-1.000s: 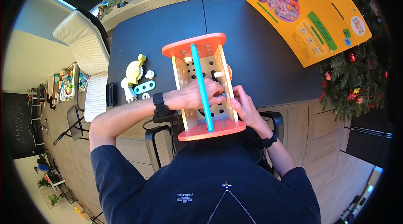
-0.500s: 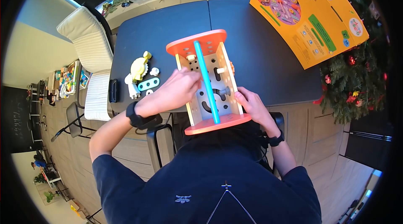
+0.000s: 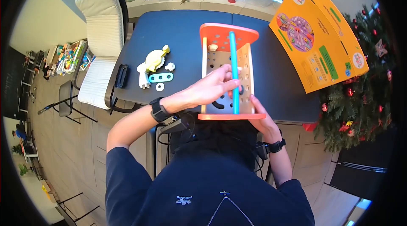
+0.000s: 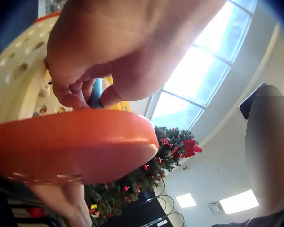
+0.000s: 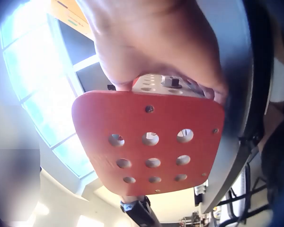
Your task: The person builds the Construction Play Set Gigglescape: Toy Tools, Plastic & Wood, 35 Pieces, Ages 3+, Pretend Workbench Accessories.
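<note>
Left hand [image 3: 210,90] is pinching narrowly, its fingers and thumb apparently closing around a rod; right hand [image 3: 263,119] is gripping a frame at its near right corner. Beyond both hands, a dark blue flat-topped table [image 3: 169,27] is extending forward. Forward and right of the right hand, a yellow-orange printed cardboard box [image 3: 313,35] is standing at a slant. Between the hands, the open rectangular frame [image 3: 212,33], with perforated pale wooden sides and rounded orange-red end panels, is receiving support. At the left fingertips, the slim turquoise cylindrical rod [image 3: 233,56] is running lengthwise across the frame's open side. Left of the left hand, a pale yellow toothed disc [image 3: 154,60], a turquoise strip with holes [image 3: 157,77], a small white knob [image 3: 170,66] and a flat white ring [image 3: 157,86] are lying together. Current step, as judged: the right hand is bracing while the left is working at the rod. The next move is probably calling for firm bracing and light finger pressure.
</note>
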The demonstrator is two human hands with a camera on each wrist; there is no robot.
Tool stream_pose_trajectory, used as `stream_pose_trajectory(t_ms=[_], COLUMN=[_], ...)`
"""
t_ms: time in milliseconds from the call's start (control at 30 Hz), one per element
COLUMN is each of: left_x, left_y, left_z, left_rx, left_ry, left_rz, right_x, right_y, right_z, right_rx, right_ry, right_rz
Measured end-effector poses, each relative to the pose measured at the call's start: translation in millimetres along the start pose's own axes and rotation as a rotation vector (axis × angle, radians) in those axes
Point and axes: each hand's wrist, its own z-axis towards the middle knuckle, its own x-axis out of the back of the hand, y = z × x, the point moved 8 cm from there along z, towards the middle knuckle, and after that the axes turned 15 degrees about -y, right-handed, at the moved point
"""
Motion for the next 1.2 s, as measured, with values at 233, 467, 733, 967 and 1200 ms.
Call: stream_pose_trajectory(t_ms=[233,467,733,967,1200], left_x=[13,29,45,52,115], left_y=[-3,-58,-105,-115,-82], left_z=[-33,-41,-52,-107,-153], left_rx=[-0.157,-0.099,0.007,0.155,0.214], left_ry=[0.107,0.214,0.310,0.470,0.974], left_rz=[0.088,-0.022,-0.029,0.225,0.852], right_x=[-25,-95,-110,-85,-92], right_y=[-88,-152,-117,-75,-80], right_z=[16,6,26,43,46], right_rx=[0.295,0.495,0.605,0.675,0.575], right_ry=[0.103,0.309,0.196,0.212,0.191], right_rz=[-0.421,-1.685,-2.211,-2.427,-2.193])
